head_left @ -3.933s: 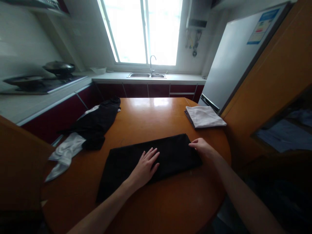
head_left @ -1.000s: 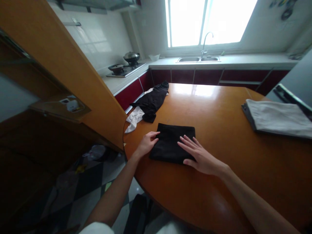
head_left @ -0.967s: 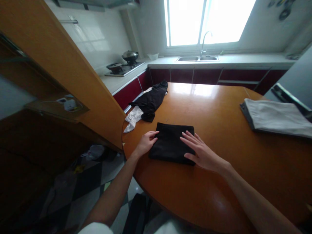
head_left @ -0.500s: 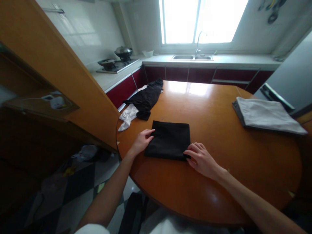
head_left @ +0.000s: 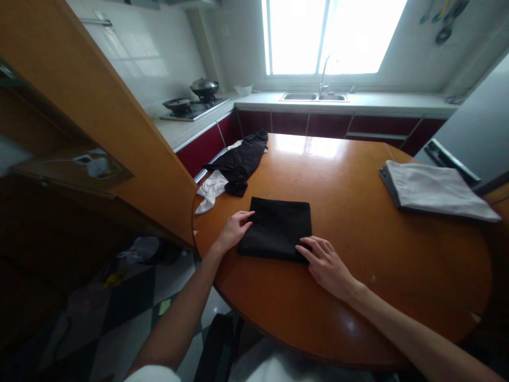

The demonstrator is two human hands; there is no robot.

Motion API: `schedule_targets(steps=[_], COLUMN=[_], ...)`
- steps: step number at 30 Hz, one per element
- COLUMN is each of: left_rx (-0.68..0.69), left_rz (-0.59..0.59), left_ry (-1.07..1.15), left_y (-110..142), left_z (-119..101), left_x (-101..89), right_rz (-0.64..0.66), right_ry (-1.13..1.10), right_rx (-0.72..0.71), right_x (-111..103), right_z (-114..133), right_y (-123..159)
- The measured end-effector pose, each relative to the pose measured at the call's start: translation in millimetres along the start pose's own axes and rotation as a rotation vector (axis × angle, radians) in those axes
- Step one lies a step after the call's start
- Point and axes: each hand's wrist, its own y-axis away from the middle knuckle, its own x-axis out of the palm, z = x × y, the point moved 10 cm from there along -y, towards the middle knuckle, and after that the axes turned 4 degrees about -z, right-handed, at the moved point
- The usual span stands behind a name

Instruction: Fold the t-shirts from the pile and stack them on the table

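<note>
A black cloth folded into a flat square [head_left: 276,228] lies on the wooden table in front of me. My left hand [head_left: 237,229] rests at its left edge, the fingertips stretched over the border and the thumb a little apart. At the near right corner, my right hand [head_left: 324,262] touches the fabric with its fingertips, index finger and thumb spread. Neither hand lifts the cloth. What kind of garment it is cannot be made out from the folds.
A loose black garment [head_left: 242,162] and a white one [head_left: 211,188] lie at the table's far left edge. Folded grey and white clothes [head_left: 435,185] are stacked on the right. An orange wooden panel [head_left: 131,132] rises at the left; behind are a stove [head_left: 194,110] and sink [head_left: 300,96].
My right hand has loosened from the near right corner of the black cloth, its fingers now spread and lying on it. My left hand and the cloth stay put; the view shifts slightly.
</note>
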Motion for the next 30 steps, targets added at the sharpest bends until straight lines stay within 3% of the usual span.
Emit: schedule_targets(steps=[4,11,15,18,21,23,26,28,30], left_rx=[-0.010,0.008,-0.005,0.009,0.046,0.117,0.237,0.241,0.194], left_rz=[0.010,0.017,0.044,-0.016,-0.147,-0.173,-0.062,0.021,0.077], left_ry=[0.013,0.023,-0.041,-0.081,-0.159,-0.207,-0.264,-0.360,-0.479], left_y=[0.2,-3.1,-0.8,3.0,2.2,-2.8,-14.0,-20.2,-23.4], left_z=[-2.4,-25.3,-16.2,-13.1,-28.6,-50.5,-79.1,-80.0,-67.7], left_x=[-1.7,-13.1,-5.8,-7.0,-19.4,-19.4,4.8,26.3,43.2], right_rz=[0.079,0.154,0.178,0.202,0.199,0.120,-0.090,-0.170,-0.127], right_ry=[0.031,0.035,0.006,-0.035,-0.119,-0.188,-0.244,-0.223,-0.165], right_rx=[-0.110,-0.222,-0.240,-0.240,-0.246,-0.194,0.055,0.240,0.350], right_x=[8.3,11.9,11.9,11.9,8.4,0.9,-10.1,-6.6,9.8], right_z=[4.6,14.0,16.5,18.1,18.8,9.3,-30.5,-59.1,-76.7], right_y=[3.9,1.0,-2.7,-1.1,-0.2,-9.0,-38.2,-59.9,-80.4])
